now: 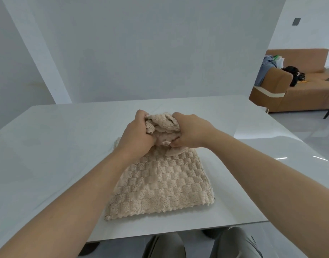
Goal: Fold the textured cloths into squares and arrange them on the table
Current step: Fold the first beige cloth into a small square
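A beige cloth with a raised checker texture [160,185] lies spread on the white table [57,155], its near edge close to the table's front edge. Its far part is bunched into a crumpled wad [163,127], lifted off the table. My left hand [135,135] grips the left side of that wad with closed fingers. My right hand [191,131] grips the right side, thumb underneath. Whether the wad is a second cloth or the far end of the same one is not clear. Both forearms reach over the flat part.
A white wall panel [150,53] stands right behind the table's far edge. At the right beyond the table is a brown sofa [299,90] with clothes and a black bag on it. My knees [197,246] show below the table's front edge.
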Available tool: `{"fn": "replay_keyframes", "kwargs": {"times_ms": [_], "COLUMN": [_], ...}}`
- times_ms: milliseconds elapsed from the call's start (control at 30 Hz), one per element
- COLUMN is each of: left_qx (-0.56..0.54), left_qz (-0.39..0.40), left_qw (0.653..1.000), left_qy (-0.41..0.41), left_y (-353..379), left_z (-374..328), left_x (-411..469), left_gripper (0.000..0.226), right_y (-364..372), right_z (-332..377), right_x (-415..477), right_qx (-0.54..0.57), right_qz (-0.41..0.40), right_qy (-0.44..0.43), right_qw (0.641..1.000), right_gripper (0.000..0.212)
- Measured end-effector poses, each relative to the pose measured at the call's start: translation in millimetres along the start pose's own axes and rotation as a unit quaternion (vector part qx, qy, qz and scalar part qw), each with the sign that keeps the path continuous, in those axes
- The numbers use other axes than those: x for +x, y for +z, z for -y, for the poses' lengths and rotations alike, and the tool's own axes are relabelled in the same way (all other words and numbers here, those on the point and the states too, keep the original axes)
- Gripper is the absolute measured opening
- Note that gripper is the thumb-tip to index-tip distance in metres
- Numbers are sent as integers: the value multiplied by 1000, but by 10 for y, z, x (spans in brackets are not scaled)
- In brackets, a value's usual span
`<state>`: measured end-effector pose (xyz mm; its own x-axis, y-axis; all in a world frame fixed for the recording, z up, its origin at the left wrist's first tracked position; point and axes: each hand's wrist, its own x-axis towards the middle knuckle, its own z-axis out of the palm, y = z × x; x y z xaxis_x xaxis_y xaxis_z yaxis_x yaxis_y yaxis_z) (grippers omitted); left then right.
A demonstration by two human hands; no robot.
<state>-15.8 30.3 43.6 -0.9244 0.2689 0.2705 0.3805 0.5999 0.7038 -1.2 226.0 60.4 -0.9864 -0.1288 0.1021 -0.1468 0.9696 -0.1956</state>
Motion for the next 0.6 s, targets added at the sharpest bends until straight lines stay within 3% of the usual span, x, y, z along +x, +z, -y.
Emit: {"fn": "replay_keyframes", "kwargs": {"times_ms": [167, 333, 400, 600], "left_qx": [-53, -85, -86, -30], "left_qz": [-8, 13, 26, 81], "left_qw": [998, 993, 991, 986], "left_qy": [44, 87, 99, 140], "left_y": [127, 376, 502, 917], "left_z": [-376, -671, -755, -1012], "left_x": [37, 66, 94, 208], "left_gripper": [35, 42, 48, 68], "right_y": [-16, -151, -212, -252], "right_z": [-251, -583, -751, -1368], "right_x": [-118, -331, -432, -618], "right_qx": [-1, 53, 64, -64], "right_qz": [1, -18, -32, -98], "right_qy": [37, 71, 82, 78], "right_qw": [999, 996, 994, 990], "right_gripper": [24, 21, 8, 29]}}
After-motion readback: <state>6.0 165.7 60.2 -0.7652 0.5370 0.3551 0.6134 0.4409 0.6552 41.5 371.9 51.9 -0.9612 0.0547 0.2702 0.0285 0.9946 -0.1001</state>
